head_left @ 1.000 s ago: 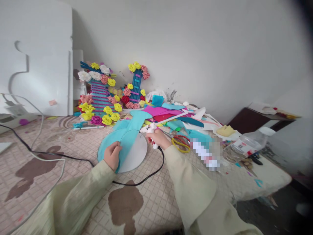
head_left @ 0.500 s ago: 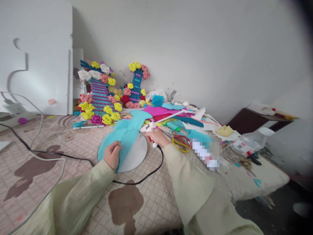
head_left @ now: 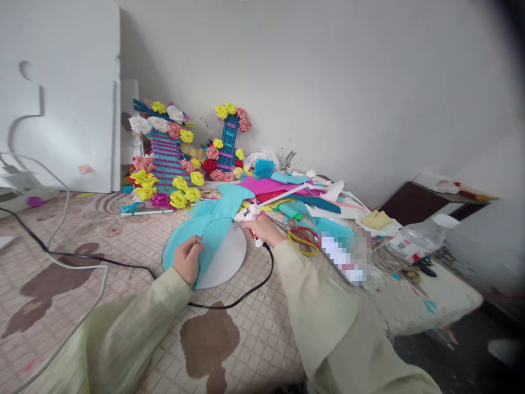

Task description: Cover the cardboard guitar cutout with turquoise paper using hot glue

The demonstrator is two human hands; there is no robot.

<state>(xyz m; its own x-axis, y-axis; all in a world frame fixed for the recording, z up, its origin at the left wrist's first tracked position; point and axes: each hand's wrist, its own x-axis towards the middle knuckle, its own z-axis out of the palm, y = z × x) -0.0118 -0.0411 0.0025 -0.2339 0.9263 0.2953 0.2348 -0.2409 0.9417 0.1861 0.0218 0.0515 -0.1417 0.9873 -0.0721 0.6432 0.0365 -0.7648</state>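
Observation:
My left hand (head_left: 188, 260) is closed, thumb and fingers pinching turquoise paper (head_left: 217, 235) that lies over a rounded white board (head_left: 227, 259). The paper covers the board's left part, and the right part shows bare white. A white hot glue gun (head_left: 248, 214) sits in my right hand (head_left: 266, 230), fingers wrapped round its handle. Its nozzle points left at the upper edge of the board, by the paper; whether it touches cannot be made out. A white glue stick (head_left: 287, 192) appears to run out of its back. The gun's black cord (head_left: 250, 296) curves below the board.
Coloured paper scraps (head_left: 262, 187) are heaped behind the board. Scissors (head_left: 302, 241) with red and yellow handles lie right of my hand, near a plastic bottle (head_left: 414, 243). Two panels trimmed with paper flowers (head_left: 164, 158) lean at the wall. Cables (head_left: 104, 262) cross the table's left side.
Both hands, the glue gun and the paper keep nearly the same places. The whole view has shifted very slightly.

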